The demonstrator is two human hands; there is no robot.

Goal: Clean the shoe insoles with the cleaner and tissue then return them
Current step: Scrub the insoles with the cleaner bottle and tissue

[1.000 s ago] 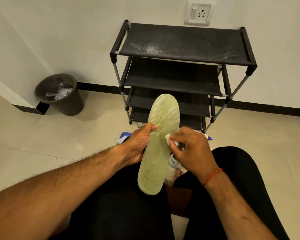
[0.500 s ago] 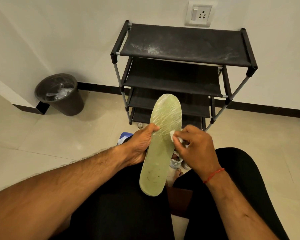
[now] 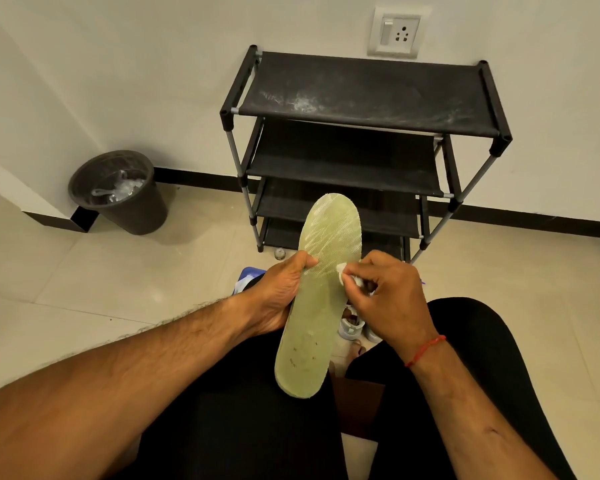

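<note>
Rack [image 3: 361, 95] seen beyond both hands, against wall. Bin [image 3: 118, 192] seen well left of left hand [image 3: 281, 292]. Insole [image 3: 319, 296] held between hands, heel toward lap, left edge gripped by left hand. Tissue [image 3: 342, 271] pinched by right hand [image 3: 388, 292], pressed against insole's right edge.

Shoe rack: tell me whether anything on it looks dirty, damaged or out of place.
The shoe rack has one odd spot: its top shelf carries whitish dusty smears left of centre, plain against the black fabric. Nothing else on it stands out.
</note>
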